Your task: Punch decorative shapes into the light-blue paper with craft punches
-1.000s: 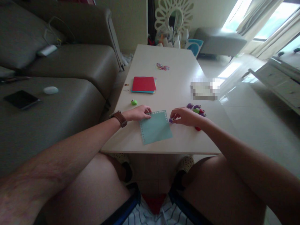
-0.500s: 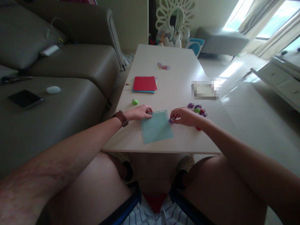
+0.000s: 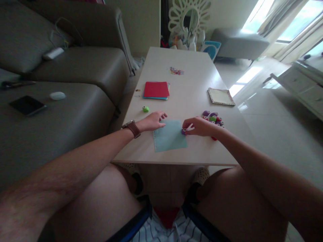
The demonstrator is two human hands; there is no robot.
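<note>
Your left hand [image 3: 153, 121] lies flat, fingers spread, on the teal paper [image 3: 169, 135] at the frame's centre; your right hand [image 3: 199, 126] pinches a purple punch [image 3: 183, 131] against its right edge.

paper sheet [image 3: 169, 136] between both hands

Brown leather wristwatch [image 3: 131, 127], bare forearms, dark blue-edged shorts [image 3: 131, 228], striped white shirt [image 3: 166, 233].

Right hand [image 3: 202, 126] hides most of purple punch [image 3: 183, 131].
</note>
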